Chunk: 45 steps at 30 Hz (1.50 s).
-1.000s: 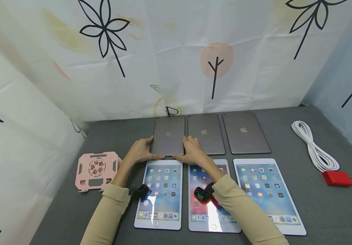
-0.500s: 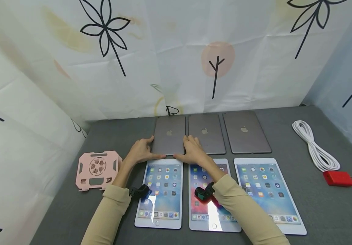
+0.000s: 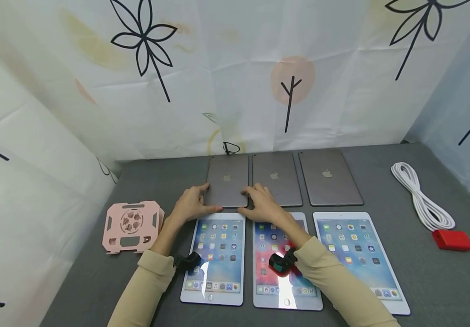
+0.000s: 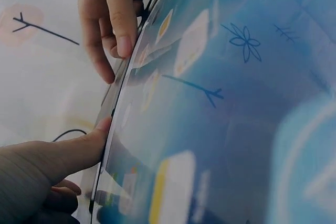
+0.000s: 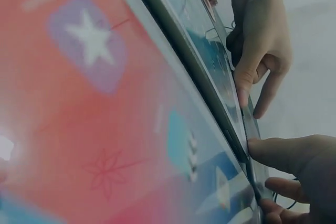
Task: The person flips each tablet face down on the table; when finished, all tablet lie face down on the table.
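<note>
Three grey tablets lie face down in the back row. At the front corners of the leftmost grey tablet are both hands. My left hand touches its left edge with the forefinger, and its thumb lies along the front edge. The right hand has its fingers at the tablet's right edge, near the middle grey tablet, thumb apart from the fingers. Below, the left white tablet shows a lit screen. In the left wrist view, the left thumb rests at the tablet's thin edge.
The middle white tablet and right white tablet lie screen up under and beside the right forearm. A third grey tablet is at the back. Left stands a pink stand; right, a coiled white cable with a red plug.
My right hand has shifted slightly right and its thumb has slid away from the front edge's middle. The left hand stays nearly in place; the tablets have not visibly moved.
</note>
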Each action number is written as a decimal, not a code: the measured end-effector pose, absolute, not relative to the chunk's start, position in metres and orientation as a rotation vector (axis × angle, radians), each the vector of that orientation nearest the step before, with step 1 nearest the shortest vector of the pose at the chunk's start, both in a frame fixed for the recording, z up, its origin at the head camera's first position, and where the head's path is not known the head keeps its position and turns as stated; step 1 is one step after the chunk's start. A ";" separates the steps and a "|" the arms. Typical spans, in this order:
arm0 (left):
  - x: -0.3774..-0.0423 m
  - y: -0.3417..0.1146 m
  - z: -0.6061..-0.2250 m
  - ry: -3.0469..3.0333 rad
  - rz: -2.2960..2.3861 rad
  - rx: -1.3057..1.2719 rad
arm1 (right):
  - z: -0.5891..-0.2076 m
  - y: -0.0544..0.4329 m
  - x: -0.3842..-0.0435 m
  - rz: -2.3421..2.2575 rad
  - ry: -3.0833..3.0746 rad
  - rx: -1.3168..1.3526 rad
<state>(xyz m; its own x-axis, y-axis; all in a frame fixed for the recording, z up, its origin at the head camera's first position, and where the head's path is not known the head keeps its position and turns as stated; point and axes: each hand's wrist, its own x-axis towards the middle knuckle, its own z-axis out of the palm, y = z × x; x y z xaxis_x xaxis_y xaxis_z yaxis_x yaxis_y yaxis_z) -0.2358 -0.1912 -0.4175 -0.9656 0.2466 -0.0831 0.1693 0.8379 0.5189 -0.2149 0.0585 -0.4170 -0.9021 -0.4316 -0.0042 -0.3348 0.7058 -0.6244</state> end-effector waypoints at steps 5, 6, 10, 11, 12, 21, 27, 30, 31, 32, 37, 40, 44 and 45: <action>-0.230 -0.178 -0.407 2.838 0.896 0.515 | -0.415 0.069 -0.204 -1.008 2.725 -0.669; -0.229 -0.175 -0.405 2.823 0.927 0.563 | -0.415 0.071 -0.202 -1.012 2.718 -0.672; -0.223 -0.159 -0.398 2.748 1.003 0.746 | -0.414 0.084 -0.192 -0.989 2.740 -0.706; -0.221 -0.154 -0.396 2.731 1.007 0.777 | -0.414 0.088 -0.189 -0.974 2.751 -0.706; -0.219 -0.149 -0.395 2.716 1.000 0.807 | -0.414 0.093 -0.186 -0.961 2.762 -0.706; -0.207 -0.110 -0.382 2.645 0.943 0.916 | -0.407 0.150 -0.161 -0.889 2.889 -0.703; -0.202 -0.084 -0.380 2.578 0.906 0.974 | -0.405 0.191 -0.148 -0.821 2.988 -0.640; -0.201 -0.070 -0.381 2.553 0.889 1.001 | -0.406 0.210 -0.144 -0.806 3.019 -0.600; -0.201 -0.066 -0.381 2.547 0.881 1.004 | -0.407 0.215 -0.143 -0.807 3.024 -0.586; -0.201 -0.061 -0.382 2.541 0.874 1.005 | -0.408 0.220 -0.142 -0.808 3.028 -0.573; -0.203 -0.041 -0.387 2.521 0.851 1.011 | -0.413 0.245 -0.138 -0.774 3.033 -0.488; -0.205 -0.028 -0.390 2.506 0.849 1.025 | -0.414 0.258 -0.136 -0.720 3.035 -0.406; -0.205 -0.010 -0.394 2.490 0.820 1.025 | -0.414 0.274 -0.133 -0.668 3.011 -0.296; -0.205 -0.006 -0.394 2.486 0.809 1.021 | -0.414 0.277 -0.133 -0.663 3.003 -0.277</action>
<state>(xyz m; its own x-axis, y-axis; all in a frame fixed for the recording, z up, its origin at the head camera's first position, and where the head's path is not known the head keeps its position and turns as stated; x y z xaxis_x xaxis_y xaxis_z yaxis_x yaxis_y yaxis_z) -0.2053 -0.0061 -0.3942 -0.6873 0.7211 -0.0873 0.5316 0.5812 0.6162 -0.1331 0.2770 -0.4141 -0.9825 -0.1857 -0.0143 -0.1625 0.8918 -0.4222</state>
